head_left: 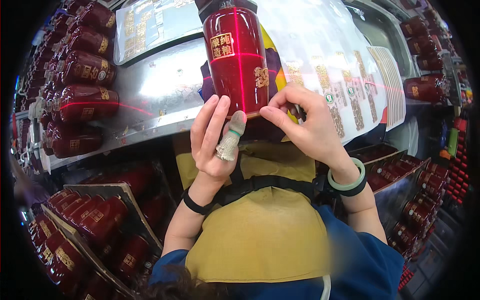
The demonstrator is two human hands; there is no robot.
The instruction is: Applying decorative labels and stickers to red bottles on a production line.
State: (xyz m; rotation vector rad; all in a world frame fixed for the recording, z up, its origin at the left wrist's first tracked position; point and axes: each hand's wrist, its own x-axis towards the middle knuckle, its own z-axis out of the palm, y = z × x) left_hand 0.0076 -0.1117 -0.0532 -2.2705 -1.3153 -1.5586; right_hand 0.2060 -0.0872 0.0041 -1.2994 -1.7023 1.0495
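Note:
A glossy dark red bottle (pixel 227 75) with gold decals lies on its side in front of me, neck away and base toward me. Red laser lines cross it. My left hand (pixel 207 142) is at the base end, its fingers against the left side. The thumb wears a knitted finger sleeve (pixel 229 146) with a green band and presses near the base edge. My right hand (pixel 312 117) is at the base's right corner, thumb and forefinger pinched close to the glass. Whatever may be between them is too small to make out. A dark purple cloth (pixel 274 75) shows under the bottle.
Gold decal sheets (pixel 345 65) cover the table at right; another sheet (pixel 150 27) sits in a tray at back left. Red bottles (pixel 90 102) line the metal table's (pixel 165 90) left edge. Crates of bottles (pixel 95 220) stand lower left, with more bottles (pixel 417 215) lower right.

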